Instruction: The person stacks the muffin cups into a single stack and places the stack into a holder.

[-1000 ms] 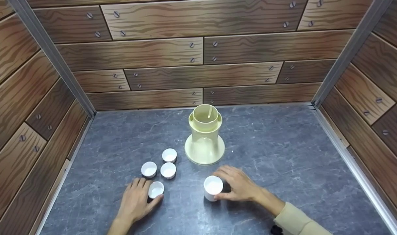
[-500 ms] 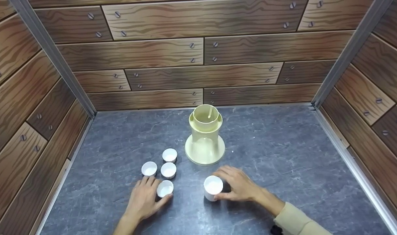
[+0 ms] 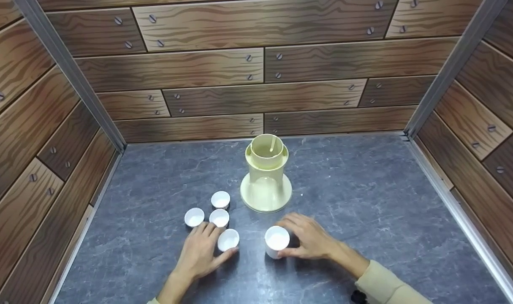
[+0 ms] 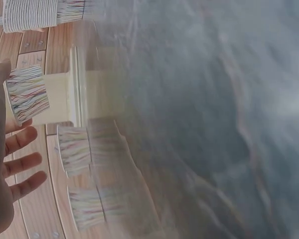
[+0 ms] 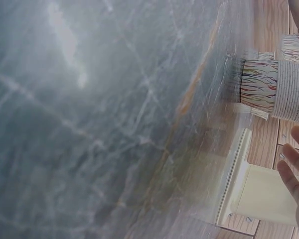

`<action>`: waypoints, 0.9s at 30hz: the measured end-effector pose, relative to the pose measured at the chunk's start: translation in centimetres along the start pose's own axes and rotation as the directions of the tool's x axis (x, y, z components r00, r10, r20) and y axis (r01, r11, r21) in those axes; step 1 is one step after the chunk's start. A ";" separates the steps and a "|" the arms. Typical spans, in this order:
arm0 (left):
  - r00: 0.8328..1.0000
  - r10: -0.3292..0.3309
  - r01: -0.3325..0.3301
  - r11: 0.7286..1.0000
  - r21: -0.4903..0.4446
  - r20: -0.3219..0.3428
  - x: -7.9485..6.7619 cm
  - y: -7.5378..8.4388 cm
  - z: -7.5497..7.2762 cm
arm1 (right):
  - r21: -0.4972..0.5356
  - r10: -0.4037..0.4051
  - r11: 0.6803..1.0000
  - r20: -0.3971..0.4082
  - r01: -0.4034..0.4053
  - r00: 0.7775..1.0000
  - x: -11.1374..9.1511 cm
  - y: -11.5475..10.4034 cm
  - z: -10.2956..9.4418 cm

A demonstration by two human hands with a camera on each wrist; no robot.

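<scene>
My left hand (image 3: 198, 254) pinches a small white paper cup (image 3: 228, 241) between thumb and index finger. In the left wrist view this cup (image 4: 28, 94) has coloured streaks and its base is off the tabletop, while the other fingers stretch out below it. My right hand (image 3: 309, 240) holds a stack of nested paper cups (image 3: 277, 244) from its right side, thumb in front and fingers behind. Several rims show on the stack (image 5: 269, 89) in the right wrist view, and it stands upright on the table. A short gap separates the held cup from the stack.
Three single paper cups stand beyond my left hand: one left (image 3: 194, 217), one right (image 3: 219, 217), one farther back (image 3: 221, 199). A pale yellow cylindrical holder (image 3: 266, 177) with a round base stands behind the stack. Wood-patterned walls (image 3: 256, 67) enclose the dark marbled table (image 3: 366, 181).
My left hand has carried its cup to the right and slightly away from me, closer to the stack. My right hand and the stack have stayed in place.
</scene>
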State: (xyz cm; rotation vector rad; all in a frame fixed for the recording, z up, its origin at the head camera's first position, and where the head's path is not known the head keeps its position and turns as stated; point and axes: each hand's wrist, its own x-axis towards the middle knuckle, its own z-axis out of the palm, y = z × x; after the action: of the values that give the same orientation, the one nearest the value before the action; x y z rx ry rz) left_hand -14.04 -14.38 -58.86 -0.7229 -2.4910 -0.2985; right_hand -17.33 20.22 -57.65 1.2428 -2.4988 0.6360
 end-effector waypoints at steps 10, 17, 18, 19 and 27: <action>0.998 0.050 -0.051 0.999 -0.020 -0.034 1.4 1.0 0.2 | -0.006 -0.008 1.000 -0.005 0.007 1.000 0.0 0.1 0.0; 0.996 0.069 -0.072 0.995 -0.065 -0.059 2.2 1.6 -0.1 | -0.009 0.009 1.000 0.012 -0.009 1.000 0.1 -0.1 -0.2; 0.996 0.067 -0.071 0.995 -0.068 -0.059 2.2 1.7 -0.1 | -0.009 0.008 1.000 0.011 -0.007 1.000 0.1 -0.1 -0.1; 0.996 0.065 -0.069 0.995 -0.074 -0.057 2.3 1.8 -0.2 | -0.009 0.006 1.000 0.008 -0.006 1.000 0.1 0.0 -0.1; 0.996 0.062 -0.069 0.991 -0.117 -0.057 3.3 2.6 -0.6 | 0.001 -0.003 1.000 0.002 0.003 1.000 0.0 0.0 0.0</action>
State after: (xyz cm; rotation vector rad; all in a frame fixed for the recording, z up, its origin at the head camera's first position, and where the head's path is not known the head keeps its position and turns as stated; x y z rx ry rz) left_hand -14.72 -11.02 -56.41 -0.8319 -2.4094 -0.4399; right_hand -17.36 20.19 -57.68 1.2479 -2.4984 0.6354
